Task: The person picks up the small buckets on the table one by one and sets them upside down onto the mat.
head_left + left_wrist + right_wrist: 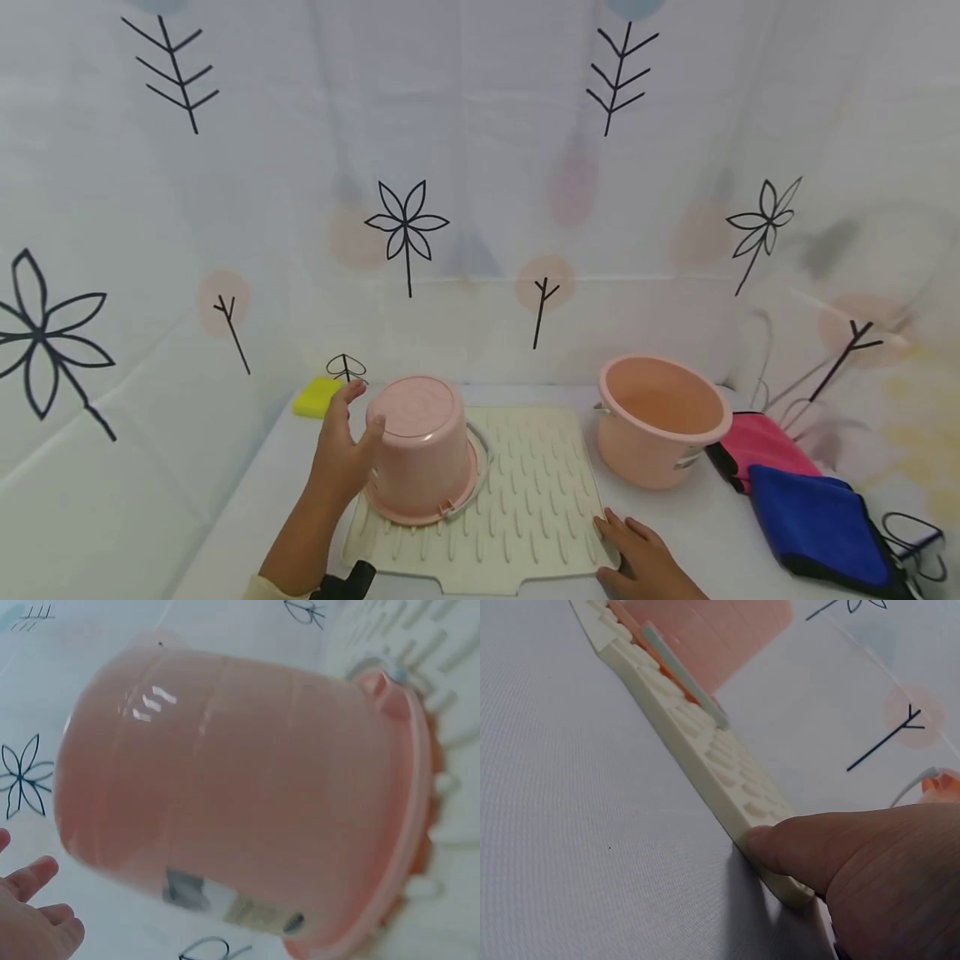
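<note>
A pink bucket (417,450) stands upside down on the left part of a cream ribbed drainboard (536,492). Its thin handle (480,483) hangs down by the rim. Beside the bucket's left side is my left hand (345,450), thumb and fingers spread. In the left wrist view, a gap shows between those fingers (34,877) and the bucket's wall. My right hand (637,554) holds the drainboard's front right corner, its thumb (795,847) against the front edge and the fingertips along the right edge. The undersides of those fingers are hidden.
Right of the drainboard stands a second pink bucket (652,454), upright. A pink pouch-like item (772,446) and a blue one (821,525) with dark edging lie farther right, next to a thin wire item (918,546). A yellow block (317,397) sits at the back left.
</note>
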Demonstrator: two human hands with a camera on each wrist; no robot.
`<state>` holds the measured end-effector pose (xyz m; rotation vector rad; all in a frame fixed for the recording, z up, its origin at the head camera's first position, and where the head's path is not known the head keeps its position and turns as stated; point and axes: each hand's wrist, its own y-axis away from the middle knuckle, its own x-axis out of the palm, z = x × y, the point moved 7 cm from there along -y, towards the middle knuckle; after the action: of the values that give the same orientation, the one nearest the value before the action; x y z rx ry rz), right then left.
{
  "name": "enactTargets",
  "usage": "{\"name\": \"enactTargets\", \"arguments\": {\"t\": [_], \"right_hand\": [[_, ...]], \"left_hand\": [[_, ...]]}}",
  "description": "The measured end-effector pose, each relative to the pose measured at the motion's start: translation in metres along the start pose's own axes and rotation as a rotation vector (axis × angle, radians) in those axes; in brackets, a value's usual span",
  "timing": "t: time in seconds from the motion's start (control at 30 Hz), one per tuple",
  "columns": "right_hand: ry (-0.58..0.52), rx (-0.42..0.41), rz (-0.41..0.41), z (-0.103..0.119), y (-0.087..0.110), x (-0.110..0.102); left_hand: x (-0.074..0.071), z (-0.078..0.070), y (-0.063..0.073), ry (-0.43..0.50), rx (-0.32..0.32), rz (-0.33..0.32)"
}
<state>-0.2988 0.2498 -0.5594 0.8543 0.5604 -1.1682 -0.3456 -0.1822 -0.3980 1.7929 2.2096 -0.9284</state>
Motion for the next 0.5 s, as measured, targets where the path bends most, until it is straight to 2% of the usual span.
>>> {"name": "enactTargets", "arguments": {"t": [0.17, 0.33, 0.5], "right_hand": [[0.022, 0.016, -0.001, -0.001, 0.001, 0.000], [0.024, 0.018, -0.006, 0.000, 0.001, 0.000], [0.019, 0.012, -0.005, 0.000, 0.001, 0.001]], "left_hand": [[-0.010, 0.020, 0.014, -0.058, -0.039, 0.006], [-0.017, 0.035, 0.029, -0.121, -0.110, 0.005], [-0.017, 0.053, 0.043, -0.168, -0.153, 0.073]]}}
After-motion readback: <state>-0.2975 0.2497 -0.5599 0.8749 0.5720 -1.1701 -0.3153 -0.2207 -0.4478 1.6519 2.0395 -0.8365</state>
